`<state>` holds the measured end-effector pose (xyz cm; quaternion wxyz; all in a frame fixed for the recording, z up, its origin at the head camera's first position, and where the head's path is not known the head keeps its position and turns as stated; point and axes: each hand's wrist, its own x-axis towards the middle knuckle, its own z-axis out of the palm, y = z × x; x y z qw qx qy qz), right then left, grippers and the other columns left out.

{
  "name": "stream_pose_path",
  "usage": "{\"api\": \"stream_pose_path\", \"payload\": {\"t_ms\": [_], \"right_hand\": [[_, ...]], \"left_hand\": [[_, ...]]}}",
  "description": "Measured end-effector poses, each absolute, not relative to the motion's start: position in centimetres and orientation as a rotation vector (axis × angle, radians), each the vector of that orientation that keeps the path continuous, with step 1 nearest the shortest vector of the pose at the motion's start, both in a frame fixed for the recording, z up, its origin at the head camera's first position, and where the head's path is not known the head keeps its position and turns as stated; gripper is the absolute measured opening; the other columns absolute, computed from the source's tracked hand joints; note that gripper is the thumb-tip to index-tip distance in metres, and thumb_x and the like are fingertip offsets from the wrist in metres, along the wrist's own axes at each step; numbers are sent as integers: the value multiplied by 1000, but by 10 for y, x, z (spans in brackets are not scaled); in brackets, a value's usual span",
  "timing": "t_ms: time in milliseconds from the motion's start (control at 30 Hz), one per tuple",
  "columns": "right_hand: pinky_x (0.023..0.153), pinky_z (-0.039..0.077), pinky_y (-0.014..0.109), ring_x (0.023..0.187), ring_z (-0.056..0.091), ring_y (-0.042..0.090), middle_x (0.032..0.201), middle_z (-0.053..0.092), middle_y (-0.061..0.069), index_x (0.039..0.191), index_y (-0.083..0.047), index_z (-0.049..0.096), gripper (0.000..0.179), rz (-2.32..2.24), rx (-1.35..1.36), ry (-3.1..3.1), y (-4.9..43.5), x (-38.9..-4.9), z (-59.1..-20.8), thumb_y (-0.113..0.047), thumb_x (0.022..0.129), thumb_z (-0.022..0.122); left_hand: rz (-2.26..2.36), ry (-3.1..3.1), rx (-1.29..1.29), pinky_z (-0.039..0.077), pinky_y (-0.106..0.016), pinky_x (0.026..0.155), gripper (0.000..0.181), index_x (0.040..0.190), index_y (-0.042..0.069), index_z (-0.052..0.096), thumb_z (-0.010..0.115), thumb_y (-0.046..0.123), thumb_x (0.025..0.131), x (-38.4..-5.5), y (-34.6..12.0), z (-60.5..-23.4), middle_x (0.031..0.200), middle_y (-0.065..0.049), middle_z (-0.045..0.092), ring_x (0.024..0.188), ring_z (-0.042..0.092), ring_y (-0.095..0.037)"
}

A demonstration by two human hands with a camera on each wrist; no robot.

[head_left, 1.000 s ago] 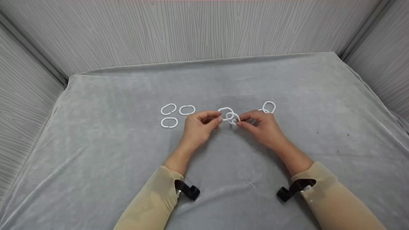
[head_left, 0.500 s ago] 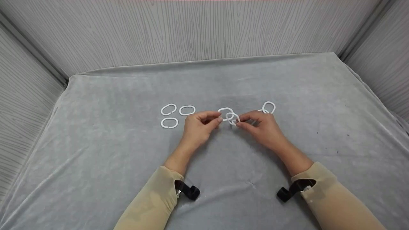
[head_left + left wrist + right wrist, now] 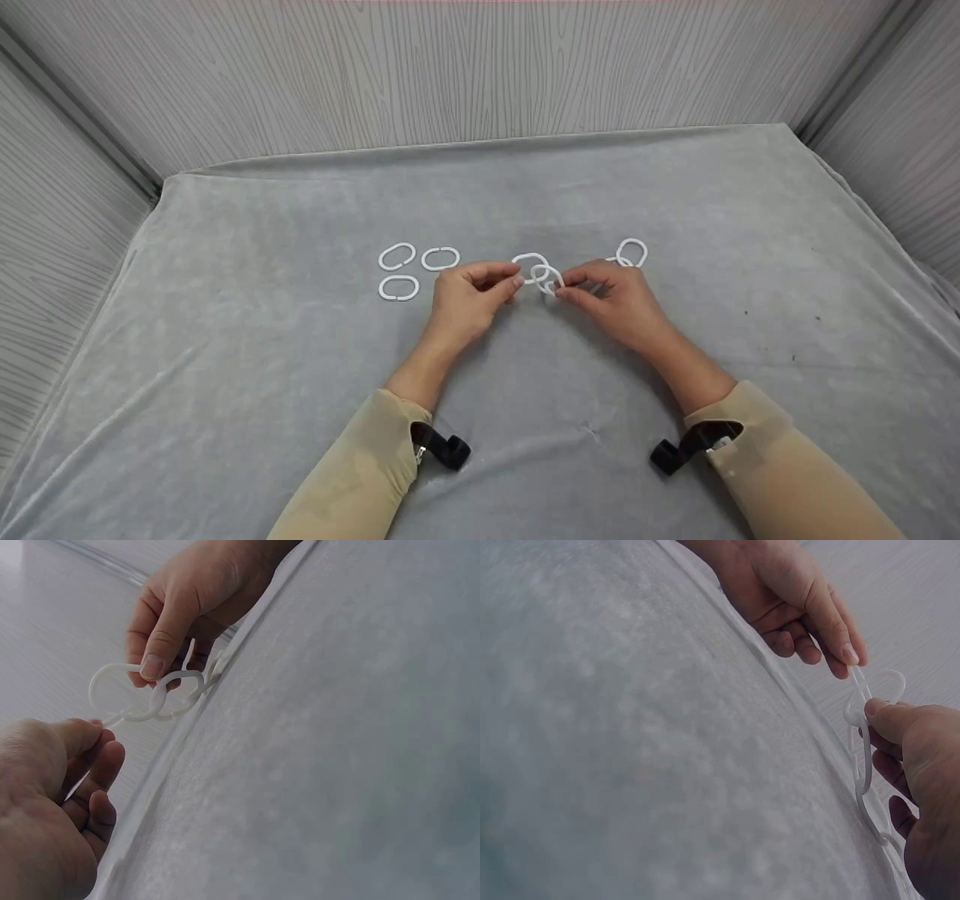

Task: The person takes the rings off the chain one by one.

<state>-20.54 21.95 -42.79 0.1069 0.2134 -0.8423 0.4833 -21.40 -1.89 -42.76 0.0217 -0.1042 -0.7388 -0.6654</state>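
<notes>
Between thumb and index finger, my left hand (image 3: 469,304) pinches the left end of a white oval plastic chain link (image 3: 531,255). A second white link (image 3: 557,271) passes through it, and my right hand (image 3: 619,304) pinches that one. Both hands are raised just above the cloth and face each other. More joined links (image 3: 867,765) hang below my right fingers in the right wrist view. The chain's far link (image 3: 643,251) lies on the cloth beyond my right hand, which hides part of the chain. Whether each link's gap is closed cannot be made out.
Three loose white links lie left of my left hand: an upper-left link (image 3: 382,259), an upper-right link (image 3: 424,259) and a lower link (image 3: 397,278). A grey cloth (image 3: 525,420) covers the table. Pale wood-grain panels (image 3: 480,75) stand behind and at both sides.
</notes>
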Motion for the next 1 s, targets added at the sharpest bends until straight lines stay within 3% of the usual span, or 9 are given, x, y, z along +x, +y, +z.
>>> {"api": "stream_pose_path", "payload": {"t_ms": [767,1000], "right_hand": [[84,54,38,93,70,14,96,79,-2,100,-7,84,11,1432,655,-2460,220,-206,-429,-9,89,86],[85,54,37,95,71,14,97,79,-4,101,-10,84,11,1403,653,-2473,222,-206,-429,-12,90,86]], "left_hand": [[-2036,-2281,-310,55,-21,63,17,106,-3,82,83,5,91,-214,-17,-428,86,-7,79,67,70,-11],[-1995,-2291,-301,58,-22,69,15,105,-1,83,84,6,91,-214,-17,-426,87,-5,79,72,71,-9]]}}
